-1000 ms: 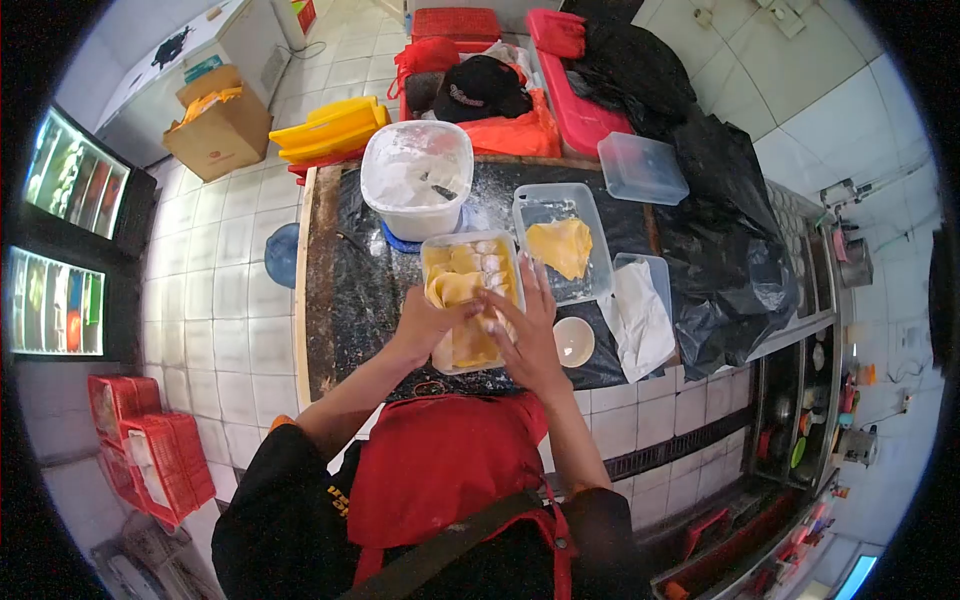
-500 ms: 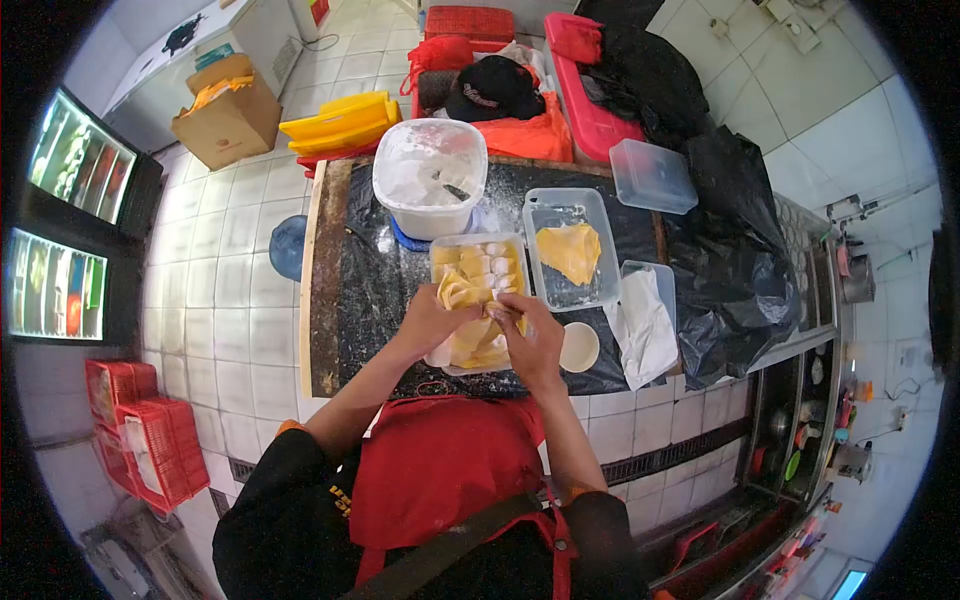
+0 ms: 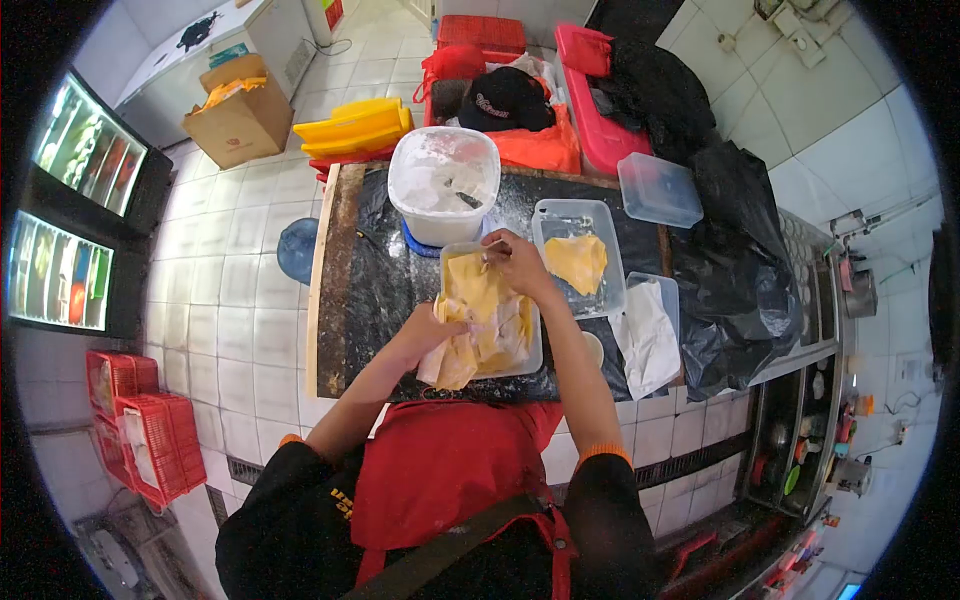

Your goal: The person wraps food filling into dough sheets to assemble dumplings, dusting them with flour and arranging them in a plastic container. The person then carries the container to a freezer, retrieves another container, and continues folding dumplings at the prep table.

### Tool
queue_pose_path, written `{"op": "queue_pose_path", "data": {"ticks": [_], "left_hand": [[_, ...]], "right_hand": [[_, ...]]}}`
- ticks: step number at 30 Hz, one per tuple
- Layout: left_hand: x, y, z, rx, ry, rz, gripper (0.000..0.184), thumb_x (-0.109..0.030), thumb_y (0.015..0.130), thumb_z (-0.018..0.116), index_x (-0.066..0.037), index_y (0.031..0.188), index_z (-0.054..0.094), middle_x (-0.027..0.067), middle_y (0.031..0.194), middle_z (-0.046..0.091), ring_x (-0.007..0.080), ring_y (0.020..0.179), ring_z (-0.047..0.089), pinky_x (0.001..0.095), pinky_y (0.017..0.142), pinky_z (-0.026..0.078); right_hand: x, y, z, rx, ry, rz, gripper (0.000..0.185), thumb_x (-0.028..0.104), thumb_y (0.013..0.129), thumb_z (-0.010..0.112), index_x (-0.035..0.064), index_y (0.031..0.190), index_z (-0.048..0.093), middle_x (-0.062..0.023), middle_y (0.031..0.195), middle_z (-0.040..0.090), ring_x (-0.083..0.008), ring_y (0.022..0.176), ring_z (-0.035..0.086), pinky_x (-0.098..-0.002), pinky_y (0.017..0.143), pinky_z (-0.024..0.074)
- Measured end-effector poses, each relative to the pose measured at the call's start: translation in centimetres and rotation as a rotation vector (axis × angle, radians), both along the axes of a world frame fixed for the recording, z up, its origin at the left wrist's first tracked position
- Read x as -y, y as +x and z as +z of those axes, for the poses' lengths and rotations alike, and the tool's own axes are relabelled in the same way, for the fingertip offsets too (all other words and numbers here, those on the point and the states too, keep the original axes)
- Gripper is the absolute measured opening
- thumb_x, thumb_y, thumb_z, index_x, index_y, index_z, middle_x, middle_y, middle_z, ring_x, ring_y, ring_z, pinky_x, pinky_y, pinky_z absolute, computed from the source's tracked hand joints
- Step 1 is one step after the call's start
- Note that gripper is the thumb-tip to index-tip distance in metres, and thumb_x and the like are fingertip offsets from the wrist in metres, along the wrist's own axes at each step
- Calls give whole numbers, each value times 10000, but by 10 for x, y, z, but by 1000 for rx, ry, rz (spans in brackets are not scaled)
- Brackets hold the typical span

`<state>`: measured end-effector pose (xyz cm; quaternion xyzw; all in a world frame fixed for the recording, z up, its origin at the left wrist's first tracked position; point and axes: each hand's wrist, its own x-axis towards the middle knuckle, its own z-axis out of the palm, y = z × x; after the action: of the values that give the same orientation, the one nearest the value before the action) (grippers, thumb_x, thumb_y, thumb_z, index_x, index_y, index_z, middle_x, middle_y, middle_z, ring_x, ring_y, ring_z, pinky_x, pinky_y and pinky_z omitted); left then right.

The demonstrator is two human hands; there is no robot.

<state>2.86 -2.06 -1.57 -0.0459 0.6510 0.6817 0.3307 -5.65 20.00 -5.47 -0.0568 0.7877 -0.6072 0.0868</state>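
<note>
Yellow dough sheets (image 3: 485, 320) lie spread over a clear plastic container (image 3: 537, 355) on the table in front of me. My left hand (image 3: 432, 328) is closed on the near-left part of the sheets, its thumb lying on top, and a folded piece hangs over the container's near-left edge. At the far end, my right hand (image 3: 515, 262) pinches a sheet's edge with its fingertips. White portions that showed in the container are now covered. Another clear container (image 3: 558, 218), right of my right hand, holds a yellow dough piece (image 3: 577, 262).
A white tub of flour (image 3: 444, 170) stands behind the container. To the right are a white cloth (image 3: 645, 340), a round pale lid or dish (image 3: 592, 349) partly behind my forearm, an empty clear box (image 3: 660, 188) and black plastic sheeting (image 3: 735, 300).
My right hand has moved up and away to the container's far end, drawing a dough sheet out flat. My left hand has shifted slightly nearer. The bunched dough is now spread over the white portions.
</note>
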Motion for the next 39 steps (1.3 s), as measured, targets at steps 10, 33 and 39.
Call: {"op": "queue_pose_path", "data": {"ticks": [10,33,39], "left_hand": [[28,4,5,330,635,422,471,-347,952,537,-23,1293,515,170,1215,626,311,1053,652,454,920,537],[-45,-3,0,110,215,269,345,-104,896,675,-32,1217,572,83,1100,666,205,968,668,384,850,567],[-20,-8,-3,56,275,204,365,-120,874,715,-12,1199,588,75,1062,682,181,943,670,344,822,556]], "right_hand": [[16,8,1,-256,585,-70,276,162,842,654,88,1107,625,-145,978,697,-368,924,649,-462,821,499],[5,148,48,-222,102,-577,235,169,821,753,35,984,651,-123,972,663,-291,877,659,-375,786,533],[-52,204,18,-168,990,-734,314,317,919,625,68,1105,661,-213,1373,485,-431,1296,413,-527,1077,329]]}}
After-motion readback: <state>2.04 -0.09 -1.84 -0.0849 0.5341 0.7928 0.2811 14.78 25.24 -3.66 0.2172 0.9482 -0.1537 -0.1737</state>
